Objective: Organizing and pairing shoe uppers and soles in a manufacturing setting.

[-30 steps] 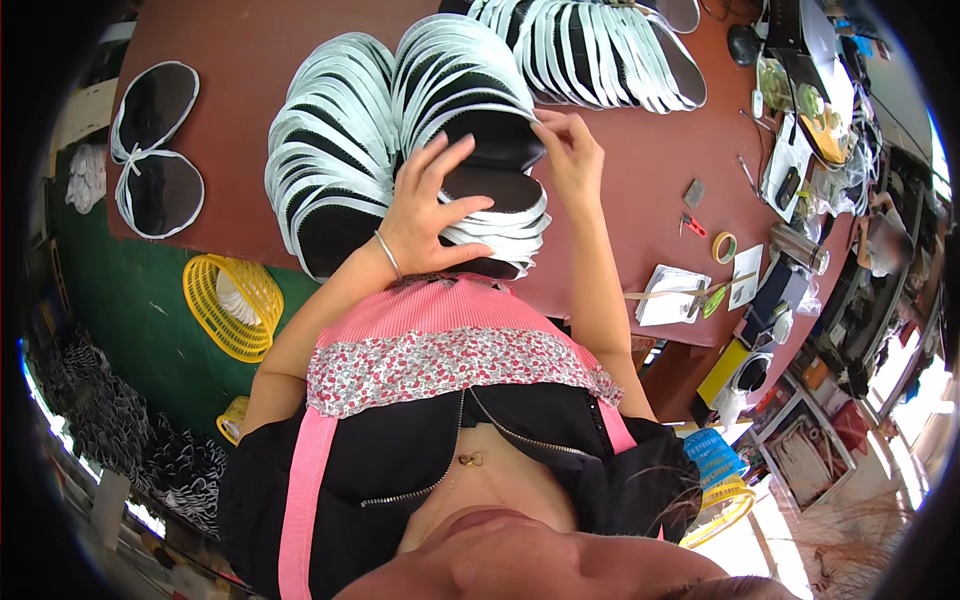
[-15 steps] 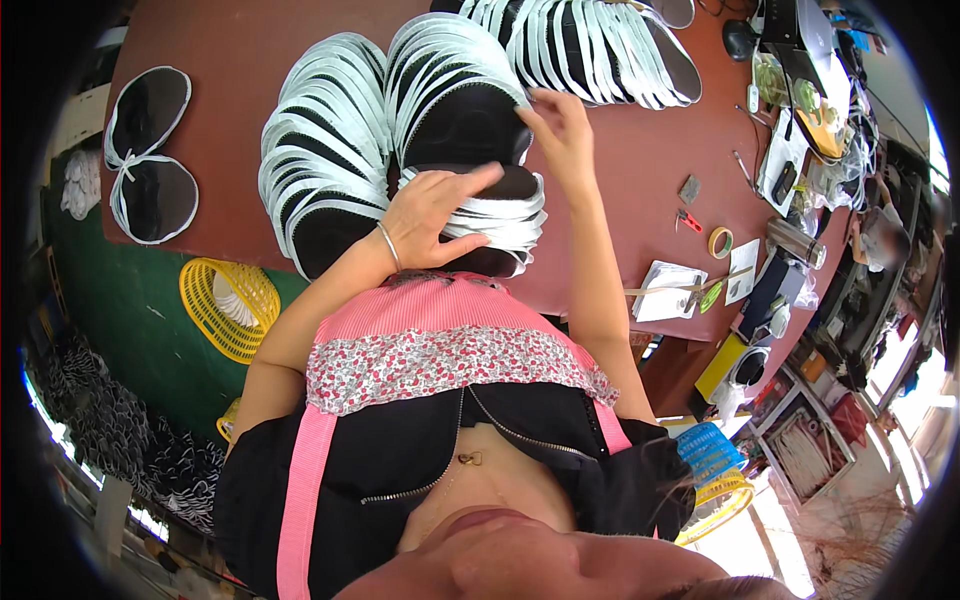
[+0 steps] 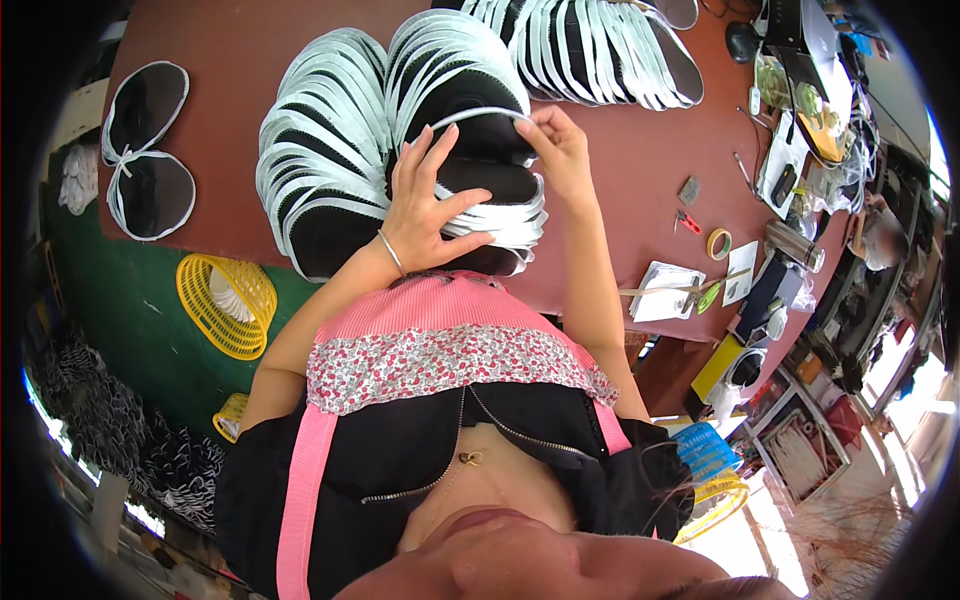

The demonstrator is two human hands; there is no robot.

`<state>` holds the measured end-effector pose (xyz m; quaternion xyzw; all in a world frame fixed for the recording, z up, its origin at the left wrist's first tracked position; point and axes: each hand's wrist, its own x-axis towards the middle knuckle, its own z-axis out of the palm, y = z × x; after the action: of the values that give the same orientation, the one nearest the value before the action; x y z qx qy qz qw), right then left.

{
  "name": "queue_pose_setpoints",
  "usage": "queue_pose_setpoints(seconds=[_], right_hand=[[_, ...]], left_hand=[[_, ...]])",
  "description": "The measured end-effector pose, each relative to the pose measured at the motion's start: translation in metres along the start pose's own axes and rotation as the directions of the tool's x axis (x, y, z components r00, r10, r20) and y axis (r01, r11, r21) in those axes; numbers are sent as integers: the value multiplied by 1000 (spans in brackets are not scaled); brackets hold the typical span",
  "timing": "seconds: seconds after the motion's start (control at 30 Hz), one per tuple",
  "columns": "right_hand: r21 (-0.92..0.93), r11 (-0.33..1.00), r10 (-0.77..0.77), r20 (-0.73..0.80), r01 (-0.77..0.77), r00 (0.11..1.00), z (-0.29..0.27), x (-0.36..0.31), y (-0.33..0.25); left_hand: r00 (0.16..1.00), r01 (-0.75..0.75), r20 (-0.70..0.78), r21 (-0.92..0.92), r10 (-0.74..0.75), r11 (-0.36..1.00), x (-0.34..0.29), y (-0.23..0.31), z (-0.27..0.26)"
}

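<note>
Reddish-brown table top (image 3: pixel 650 150) runs out beneath everything, its near edge close against the pink apron (image 3: pixel 450 305). Nearest on it sits a low stack (image 3: pixel 512 222) of black pieces with white edging, and the left hand (image 3: pixel 425 200) spreads over its left side, fingers wide apart; if that palm presses or drags, the uneven layers could slide out of line. Just beyond, the right hand (image 3: pixel 560 150) pinches the white rim of one black piece (image 3: pixel 490 135) between thumb and fingertips, the rim arching up while the left fingertips lie by its other end. That hold is on the edge alone — a slip or a hard tug could let the piece drop crooked or pull the edging out of shape. Whether it is joined to the stack cannot be told; if it is, lifting could shift the layers below. Left of the hands leans one fanned row (image 3: pixel 325 150), and directly behind the piece another fan (image 3: pixel 455 50) — a knock from either hand could topple their close overlaps. Farther off, a third row (image 3: pixel 600 55) lies out of easy reach of such a bump.
</note>
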<state>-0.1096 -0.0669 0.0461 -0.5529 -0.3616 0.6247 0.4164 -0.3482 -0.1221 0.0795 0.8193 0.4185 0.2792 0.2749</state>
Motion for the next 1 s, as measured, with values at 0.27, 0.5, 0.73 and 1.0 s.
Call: queue_pose_setpoints(seconds=[0.27,0.5,0.73,1.0], right_hand=[[-120,989,133,455,-88,881,-17,-10,-6],[-314,877,-388,-17,363,922,2,49,2],[-489,776,-399,107,398,911,12,75,-5],[-278,961,169,548,-13,819,-18,4,-27]], left_hand=[[993,48,108,-53,-42,997,-4,-3,-5],[987,-24,159,-79,36,997,1,-1,-5],[989,-3,147,-60,12,998,-2,-1,-3],[998,56,-13,-74,-57,996,2,7,0]])
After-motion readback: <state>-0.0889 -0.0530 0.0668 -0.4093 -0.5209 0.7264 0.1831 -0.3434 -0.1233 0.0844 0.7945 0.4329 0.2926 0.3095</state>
